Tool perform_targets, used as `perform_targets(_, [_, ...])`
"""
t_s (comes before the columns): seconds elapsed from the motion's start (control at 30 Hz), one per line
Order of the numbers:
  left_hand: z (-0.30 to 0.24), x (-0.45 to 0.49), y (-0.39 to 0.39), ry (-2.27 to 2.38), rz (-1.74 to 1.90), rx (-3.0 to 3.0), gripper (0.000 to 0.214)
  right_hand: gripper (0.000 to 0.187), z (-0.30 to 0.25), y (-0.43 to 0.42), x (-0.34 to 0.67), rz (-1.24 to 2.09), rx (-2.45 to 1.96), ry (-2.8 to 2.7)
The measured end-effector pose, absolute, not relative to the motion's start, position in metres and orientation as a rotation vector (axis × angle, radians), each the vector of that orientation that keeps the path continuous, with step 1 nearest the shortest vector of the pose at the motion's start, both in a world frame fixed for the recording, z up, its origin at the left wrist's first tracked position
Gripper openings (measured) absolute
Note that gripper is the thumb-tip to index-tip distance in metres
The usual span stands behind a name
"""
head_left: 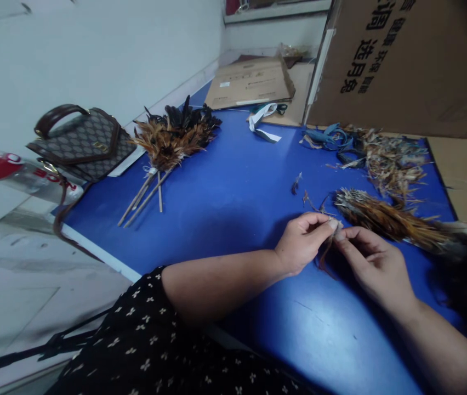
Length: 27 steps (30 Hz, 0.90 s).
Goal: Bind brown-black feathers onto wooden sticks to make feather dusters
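Observation:
Over the right half of the blue table, my left hand [304,242] and my right hand [375,264] meet fingertip to fingertip. Both are closed in a pinch on a thin brown feather [324,258], whose dark reddish strands hang below the fingers. Its upper end is hidden by my thumbs. Just beyond my right hand lies a long bundle of brown feathers [389,216] with pale quill ends toward me. A few loose small feathers [296,184] rest on the table past my left hand.
A pile of frayed feathers [396,162] and blue strips [328,136] lie at the back right, before a cardboard box [414,71]. Feather dusters on sticks [167,140], a handbag [89,140] and a bottle [28,175] are at left. Flat cardboard [254,82] lies behind.

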State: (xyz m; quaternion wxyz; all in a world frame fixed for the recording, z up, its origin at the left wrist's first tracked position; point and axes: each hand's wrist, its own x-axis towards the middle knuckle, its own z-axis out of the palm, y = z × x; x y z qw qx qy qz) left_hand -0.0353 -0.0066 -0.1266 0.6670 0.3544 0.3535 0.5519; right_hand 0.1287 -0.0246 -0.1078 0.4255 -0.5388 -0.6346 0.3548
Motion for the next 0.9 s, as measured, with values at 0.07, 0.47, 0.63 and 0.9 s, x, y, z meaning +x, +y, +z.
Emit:
perform_targets(0.07, [-0.128,-0.035,-0.007,0.814,1.227,0.813,0.035,0.049,-0.106,-0.025,0.128,0.893,-1.342,-1.608])
perform_targets(0.47, [-0.123,-0.035,0.007,0.889,1.393,0.535,0.032,0.045,-0.113,-0.025,0.133,0.82,-1.387,-1.629])
perform_targets(0.63, [-0.118,-0.036,0.01,0.851,1.365,0.471,0.031,0.029,-0.119,-0.01,0.154,0.26,-1.452,-1.586])
perform_targets(0.9, [-0.118,-0.034,-0.003,0.782,1.266,0.592,0.034,0.03,-0.137,0.02,0.187,-0.245,-1.5,-1.881])
